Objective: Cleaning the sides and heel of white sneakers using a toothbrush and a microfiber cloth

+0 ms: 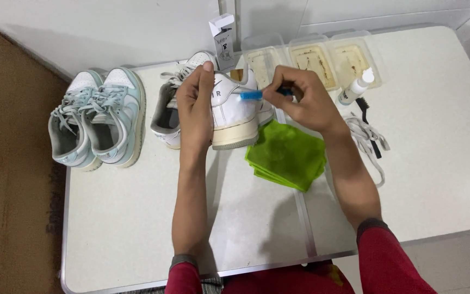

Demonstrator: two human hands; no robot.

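Note:
My left hand (196, 103) grips a white sneaker (235, 111) by its heel, holding it tilted on its side above the white table (137, 218). My right hand (300, 98) holds a small blue brush (252, 95) with its head pressed against the sneaker's side. A second white sneaker (171, 106) lies behind my left hand, partly hidden. A folded green cloth (286, 155) lies on the table just under and right of the held sneaker.
A pair of pale blue and white sneakers (96, 117) stands at the left. At the back sit a small white box (222, 34) and three clear plastic trays (314, 57). A white bottle (356, 87), a black brush (368, 117) and loose white laces (368, 139) lie right.

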